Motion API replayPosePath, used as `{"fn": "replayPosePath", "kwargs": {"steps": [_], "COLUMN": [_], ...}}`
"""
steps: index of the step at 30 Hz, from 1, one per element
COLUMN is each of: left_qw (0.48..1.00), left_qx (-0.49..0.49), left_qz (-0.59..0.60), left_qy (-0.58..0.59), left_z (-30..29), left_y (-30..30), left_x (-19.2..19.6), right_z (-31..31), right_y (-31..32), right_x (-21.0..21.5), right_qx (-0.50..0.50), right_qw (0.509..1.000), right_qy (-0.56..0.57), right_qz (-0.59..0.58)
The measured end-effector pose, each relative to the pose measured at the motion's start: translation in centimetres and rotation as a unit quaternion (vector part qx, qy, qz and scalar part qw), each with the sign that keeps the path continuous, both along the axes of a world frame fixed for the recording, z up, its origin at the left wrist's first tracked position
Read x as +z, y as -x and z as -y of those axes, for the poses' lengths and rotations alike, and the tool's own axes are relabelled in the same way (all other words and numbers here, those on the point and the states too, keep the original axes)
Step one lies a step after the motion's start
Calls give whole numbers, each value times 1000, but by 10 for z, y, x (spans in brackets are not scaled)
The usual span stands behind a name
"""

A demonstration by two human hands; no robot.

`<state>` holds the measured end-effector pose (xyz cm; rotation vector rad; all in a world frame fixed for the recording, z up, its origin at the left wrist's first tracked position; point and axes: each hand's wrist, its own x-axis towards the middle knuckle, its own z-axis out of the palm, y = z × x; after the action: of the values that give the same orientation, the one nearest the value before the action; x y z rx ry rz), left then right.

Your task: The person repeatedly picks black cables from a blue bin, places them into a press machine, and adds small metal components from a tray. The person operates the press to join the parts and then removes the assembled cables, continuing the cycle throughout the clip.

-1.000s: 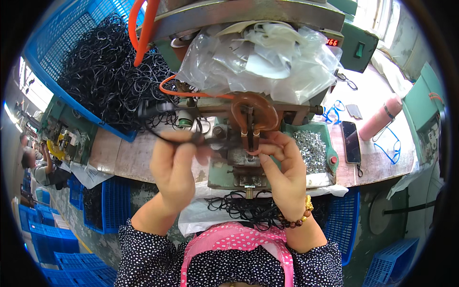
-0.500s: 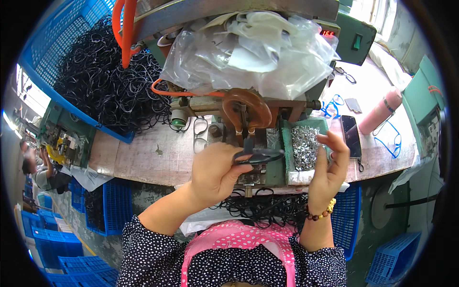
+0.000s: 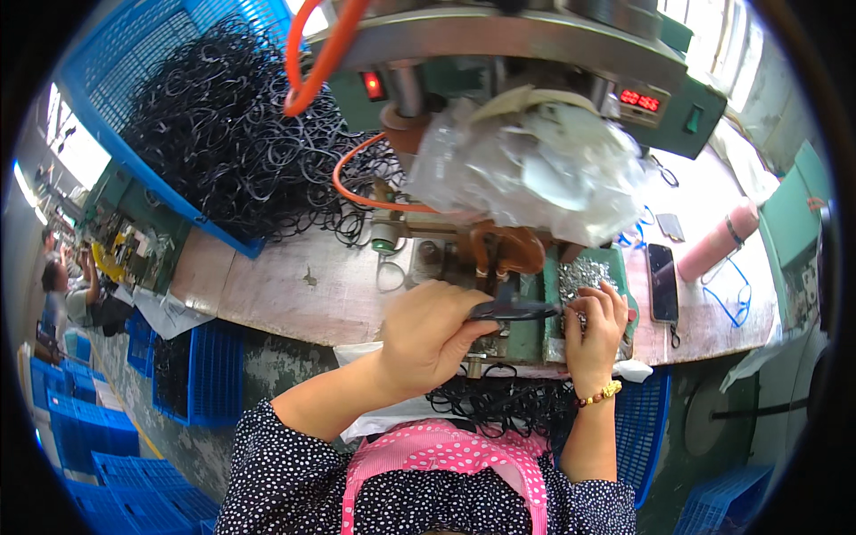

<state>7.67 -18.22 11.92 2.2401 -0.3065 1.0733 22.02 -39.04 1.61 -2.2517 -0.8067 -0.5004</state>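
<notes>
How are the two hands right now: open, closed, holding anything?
Left hand: closed, holding a dark frame piece.
Right hand: curled by the silvery bits; whether it grips anything cannot be told.

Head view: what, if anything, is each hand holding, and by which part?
The left hand holds a black frame by its left end. The right hand is at the metal bits; whether it holds any is unclear.

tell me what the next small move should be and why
Probably pinch one of the small shiny pieces with the right hand, holding the black frame steady in the left hand. The right fingers are curled at the pieces' green tray, and the left grips the frame; whether the right already has a piece is unclear.
</notes>
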Motion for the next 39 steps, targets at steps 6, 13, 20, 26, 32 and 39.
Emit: {"fn": "replayPosePath", "kwargs": {"steps": [6, 13, 20, 26, 32, 39], "left_qw": [988, 926, 929, 901, 874, 874], "left_qx": [135, 269, 192, 191, 102, 93], "left_qz": [64, -235, -313, -363, -443, -377], "left_qy": [-29, -118, -44, 144, 173, 292], "left_z": [-43, -131, -127, -122, -100, -101], "left_y": [18, 39, 66, 74, 94, 82], "left_x": [-38, -135, -134, -120, -89, -60], "right_z": [-6, -6, -3, -1, 2, 1], "right_y": [-2, 3, 7, 8, 6, 8], "right_x": [-7, -12, -21, -23, -16, -11], "right_qx": [-28, -3, -4, 16, 24, 40], "right_qw": [994, 974, 963, 950, 977, 976], "right_qy": [-108, -225, -250, -287, -210, -213], "right_qz": [9, -32, -101, -119, -30, -27]}}
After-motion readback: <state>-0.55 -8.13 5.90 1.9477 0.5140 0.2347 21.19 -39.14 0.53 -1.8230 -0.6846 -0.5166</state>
